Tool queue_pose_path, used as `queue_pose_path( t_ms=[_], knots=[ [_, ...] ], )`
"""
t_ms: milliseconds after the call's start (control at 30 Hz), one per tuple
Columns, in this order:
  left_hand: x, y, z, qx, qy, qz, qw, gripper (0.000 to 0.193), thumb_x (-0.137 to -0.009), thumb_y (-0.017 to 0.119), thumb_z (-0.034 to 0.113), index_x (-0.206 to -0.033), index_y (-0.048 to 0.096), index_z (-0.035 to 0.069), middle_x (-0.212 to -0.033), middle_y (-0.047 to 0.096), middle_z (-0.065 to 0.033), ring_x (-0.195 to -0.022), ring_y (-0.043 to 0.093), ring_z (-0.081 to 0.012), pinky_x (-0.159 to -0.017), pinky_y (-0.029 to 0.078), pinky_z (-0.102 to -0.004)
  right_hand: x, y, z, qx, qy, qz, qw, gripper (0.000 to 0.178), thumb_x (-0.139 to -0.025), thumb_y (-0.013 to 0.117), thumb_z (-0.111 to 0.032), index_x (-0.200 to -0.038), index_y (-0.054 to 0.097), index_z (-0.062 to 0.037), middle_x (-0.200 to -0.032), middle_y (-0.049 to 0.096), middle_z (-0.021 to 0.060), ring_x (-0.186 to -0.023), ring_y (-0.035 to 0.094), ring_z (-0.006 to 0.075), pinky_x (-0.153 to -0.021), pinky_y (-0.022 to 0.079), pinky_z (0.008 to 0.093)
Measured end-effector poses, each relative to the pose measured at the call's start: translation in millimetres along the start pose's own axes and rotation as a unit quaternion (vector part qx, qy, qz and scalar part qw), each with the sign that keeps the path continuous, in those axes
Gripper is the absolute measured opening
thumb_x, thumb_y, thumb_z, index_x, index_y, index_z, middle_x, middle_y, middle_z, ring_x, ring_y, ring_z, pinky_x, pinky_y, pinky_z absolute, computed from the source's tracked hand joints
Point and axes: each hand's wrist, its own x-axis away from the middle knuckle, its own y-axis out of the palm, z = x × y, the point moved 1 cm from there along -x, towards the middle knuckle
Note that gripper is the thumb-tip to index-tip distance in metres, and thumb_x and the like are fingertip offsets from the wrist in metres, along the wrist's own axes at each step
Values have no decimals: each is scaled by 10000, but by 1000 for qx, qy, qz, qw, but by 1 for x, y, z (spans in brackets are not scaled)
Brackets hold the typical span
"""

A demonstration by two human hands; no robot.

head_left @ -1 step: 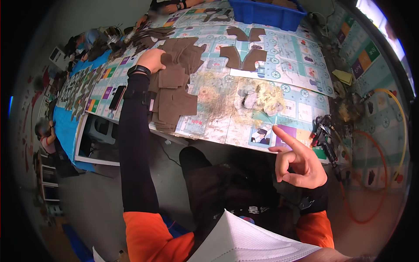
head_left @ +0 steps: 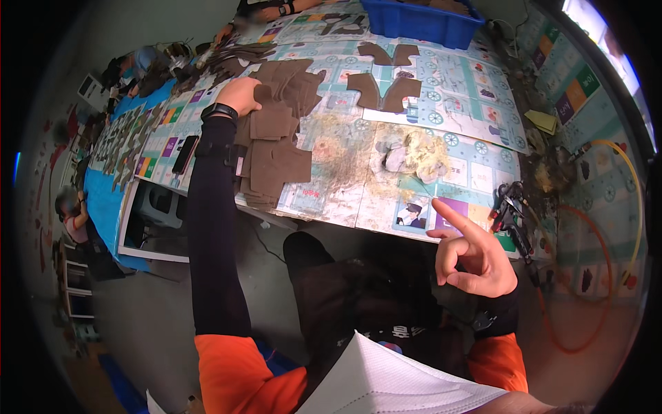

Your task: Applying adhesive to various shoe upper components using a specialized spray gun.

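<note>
Touching brown pieces (head_left: 281, 165) with nearer left hand (head_left: 239, 95), can't tell grip; spread right of it, lengthwise near-to-far. Holding right hand (head_left: 479, 265) well apart, index out, contents unclear.

Dark phone (head_left: 185, 154), pale stool (head_left: 163, 208), yellow hose (head_left: 642, 200)

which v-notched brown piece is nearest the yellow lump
The lower v-notched piece, right of the stack; others lie farther up, toward the blue bin.

Single head-worn fisheye view from close above, downward and forward onto the table (head_left: 331, 196)
</note>
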Motion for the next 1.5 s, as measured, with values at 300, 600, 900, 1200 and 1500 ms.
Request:
queue_pose_path(
  t_ms=[300,600,900,1200,1500],
  knots=[
    [1,2,-3,-13,-8,21,1000,601,-743,853,219,-1286,642,72,-1278,640,-164,-1209,583,-345,-1032,479,-446,8,-36,29,137,-62,217,965,614,-802,599,-25,-1395,477,76,-789,568,7,-810,562,127,-835,460,282],
    [1,8,1,-13,0,41,999,581,-740,852,216,-1267,656,72,-1236,659,-174,-1169,603,-364,-1012,492,-452,17,-66,74,488,-152,407,757,296,-780,539,135,-1035,633,16,-803,502,68,-657,449,145,-609,364,260],
    [0,8,0,-12,2,30,999,579,-731,854,194,-1262,659,72,-1259,656,-152,-1187,602,-333,-1033,482,-421,14,-63,80,515,-128,412,740,207,-784,601,27,-973,670,-20,-724,547,103,-541,533,234,-518,433,336],
    [-3,15,-4,0,4,22,1000,588,-740,856,198,-1270,649,49,-1261,652,-159,-1200,589,-333,-1034,482,-422,16,-60,83,538,-130,416,721,163,-773,622,16,-916,676,-44,-707,605,109,-562,607,236,-515,459,323],
    [3,5,-1,-21,10,60,998,395,-709,847,195,-1078,747,91,-1069,716,-160,-1051,658,-359,-943,519,-433,17,-61,86,541,-141,419,715,132,-768,610,-6,-879,667,-48,-721,617,121,-595,619,302,-542,476,369]
  ],
)
